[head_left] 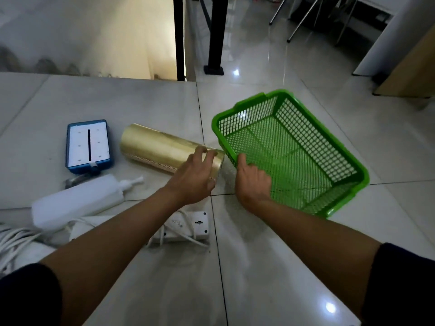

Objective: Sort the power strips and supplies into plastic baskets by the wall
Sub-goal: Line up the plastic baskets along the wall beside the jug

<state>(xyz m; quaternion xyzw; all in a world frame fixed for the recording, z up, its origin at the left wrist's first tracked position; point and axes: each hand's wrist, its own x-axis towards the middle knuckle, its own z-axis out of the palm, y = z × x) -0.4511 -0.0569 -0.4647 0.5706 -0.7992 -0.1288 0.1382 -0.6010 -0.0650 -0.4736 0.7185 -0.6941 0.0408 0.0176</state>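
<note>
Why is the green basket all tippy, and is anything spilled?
The green plastic mesh basket sits tilted because the right hand lifts its near rim off the tiled floor. The white pump bottle lies on its side, but no spill shows. The basket is empty.

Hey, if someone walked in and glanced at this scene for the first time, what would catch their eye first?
The bright green basket on the floor to the right stands out most; it is empty, and the right hand grips its near rim. Next is the shiny gold roll lying on its side at centre, with the left hand on its near end. Further left, a blue-rimmed tray and a white pump bottle lie on the tiles.
</note>
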